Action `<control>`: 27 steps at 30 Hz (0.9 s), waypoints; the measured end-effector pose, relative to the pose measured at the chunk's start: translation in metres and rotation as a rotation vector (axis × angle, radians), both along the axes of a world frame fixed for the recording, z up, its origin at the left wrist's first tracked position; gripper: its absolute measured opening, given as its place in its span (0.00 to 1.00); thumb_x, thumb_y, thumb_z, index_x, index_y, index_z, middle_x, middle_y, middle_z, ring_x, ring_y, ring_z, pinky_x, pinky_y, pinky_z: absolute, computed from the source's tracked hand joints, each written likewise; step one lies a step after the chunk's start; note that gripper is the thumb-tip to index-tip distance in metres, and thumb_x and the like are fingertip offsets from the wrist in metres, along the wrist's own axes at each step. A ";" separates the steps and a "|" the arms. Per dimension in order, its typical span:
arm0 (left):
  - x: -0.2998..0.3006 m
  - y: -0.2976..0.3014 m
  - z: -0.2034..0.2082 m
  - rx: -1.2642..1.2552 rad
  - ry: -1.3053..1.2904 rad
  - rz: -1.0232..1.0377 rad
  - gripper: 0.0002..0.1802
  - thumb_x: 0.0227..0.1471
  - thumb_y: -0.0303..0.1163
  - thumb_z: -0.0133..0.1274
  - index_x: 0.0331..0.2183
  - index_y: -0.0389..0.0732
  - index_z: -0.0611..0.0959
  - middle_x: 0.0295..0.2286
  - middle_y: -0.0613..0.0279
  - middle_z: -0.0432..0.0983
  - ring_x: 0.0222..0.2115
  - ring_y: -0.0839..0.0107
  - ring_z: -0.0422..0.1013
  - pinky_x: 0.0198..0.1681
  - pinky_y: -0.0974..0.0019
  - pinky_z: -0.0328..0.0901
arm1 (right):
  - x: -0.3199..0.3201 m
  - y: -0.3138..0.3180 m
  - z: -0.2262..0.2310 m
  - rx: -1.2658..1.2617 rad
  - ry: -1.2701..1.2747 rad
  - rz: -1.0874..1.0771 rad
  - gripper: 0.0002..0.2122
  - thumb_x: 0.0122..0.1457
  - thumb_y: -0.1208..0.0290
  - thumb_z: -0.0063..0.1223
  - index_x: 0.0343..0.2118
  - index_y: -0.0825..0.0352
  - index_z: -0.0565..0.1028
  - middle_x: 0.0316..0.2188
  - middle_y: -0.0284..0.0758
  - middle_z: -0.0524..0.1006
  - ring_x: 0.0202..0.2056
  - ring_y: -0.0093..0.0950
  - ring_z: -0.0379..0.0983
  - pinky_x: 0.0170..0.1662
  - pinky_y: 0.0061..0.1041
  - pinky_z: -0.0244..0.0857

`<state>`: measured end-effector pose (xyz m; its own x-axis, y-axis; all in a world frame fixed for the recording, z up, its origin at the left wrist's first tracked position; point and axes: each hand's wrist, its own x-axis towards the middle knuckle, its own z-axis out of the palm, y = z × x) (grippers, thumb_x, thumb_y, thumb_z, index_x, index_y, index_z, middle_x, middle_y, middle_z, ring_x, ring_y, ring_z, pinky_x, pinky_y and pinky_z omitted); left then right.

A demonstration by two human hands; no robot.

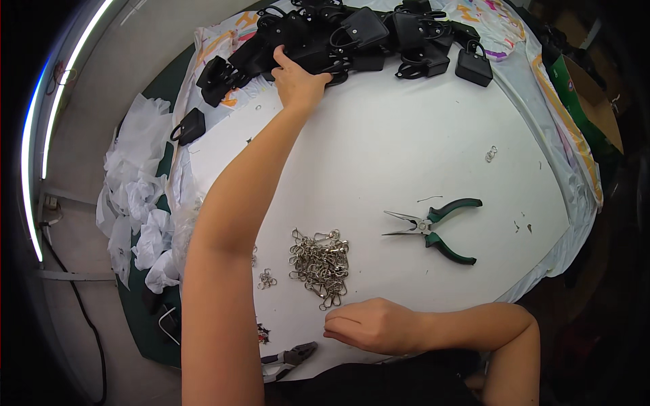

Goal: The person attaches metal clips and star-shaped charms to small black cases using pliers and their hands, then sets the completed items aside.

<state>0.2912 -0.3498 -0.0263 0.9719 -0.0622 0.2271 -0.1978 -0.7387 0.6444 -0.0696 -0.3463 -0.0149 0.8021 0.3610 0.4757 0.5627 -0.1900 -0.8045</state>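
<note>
My left hand (298,82) reaches far across the white board to the front edge of a heap of small black pouches with loops (365,28). Its index finger and thumb are spread apart against the pouches, and the other fingers are partly hidden. Near the board's front edge my right hand (369,326) rests closed, fingers curled together; whatever may be inside does not show. Just beyond it lies a pile of silver swivel clasps (319,265). Needle-nose pliers with green handles (433,230) lie with jaws parted, to the right of the clasps.
A second pair of pliers (292,358) sits by my left forearm. Small metal rings (267,279) lie left of the clasps, with more rings (491,154) at the right. One pouch (189,126) stands apart at left. Crumpled white plastic (139,183) lines the left edge.
</note>
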 end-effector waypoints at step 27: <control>-0.224 0.153 0.062 0.377 -0.060 -0.901 0.08 0.47 0.28 0.61 0.32 0.38 0.82 0.32 0.59 0.75 0.37 0.60 0.70 0.42 0.61 0.66 | -0.011 0.010 0.007 -0.071 -0.029 0.131 0.06 0.55 0.75 0.56 0.29 0.70 0.70 0.23 0.36 0.69 0.25 0.33 0.71 0.27 0.30 0.69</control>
<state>0.0675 -0.1970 0.0358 0.5126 -0.8542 0.0871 -0.8136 -0.4507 0.3674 -0.0809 -0.3368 -0.0084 0.7324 0.4949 0.4677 0.6091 -0.1692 -0.7748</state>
